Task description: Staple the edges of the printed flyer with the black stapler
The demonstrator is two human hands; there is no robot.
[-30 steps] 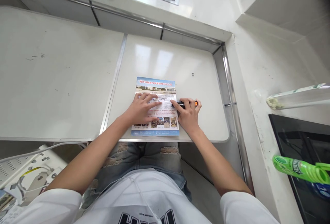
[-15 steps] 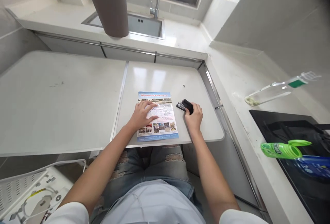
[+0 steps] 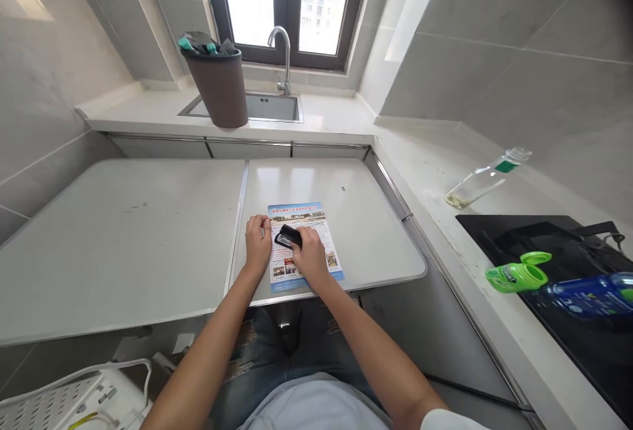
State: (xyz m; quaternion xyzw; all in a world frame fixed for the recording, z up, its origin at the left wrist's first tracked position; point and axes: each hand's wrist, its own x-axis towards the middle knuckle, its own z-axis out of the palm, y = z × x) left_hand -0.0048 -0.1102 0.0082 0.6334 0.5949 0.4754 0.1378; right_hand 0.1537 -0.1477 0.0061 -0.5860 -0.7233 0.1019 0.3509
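A printed flyer point(image 3: 297, 217) with blue borders and small photos lies flat on the white folding table point(image 3: 163, 232). A black stapler point(image 3: 287, 237) is over the flyer's left-middle part, its nose pointing left. My right hand point(image 3: 311, 255) grips the stapler's rear end, fingers wrapped round it. At the flyer's left edge rests my left hand point(image 3: 258, 242), its fingers curled against the paper's edge; whether they pinch it is hard to see, but the thumb side touches the paper.
Two tiny staples or bits point(image 3: 343, 188) lie on the table's right panel. Behind stand a brown bin point(image 3: 220, 90), a sink point(image 3: 274, 108) and a faucet point(image 3: 281, 54). On the right counter are a clear bottle point(image 3: 477, 183), a green bottle point(image 3: 517, 277) and a blue bottle point(image 3: 588, 297).
My right hand has carried the stapler left, from beside the flyer to over it. My left hand has slid from the flyer's middle to its left edge, fingers now curled. The view has tilted up.
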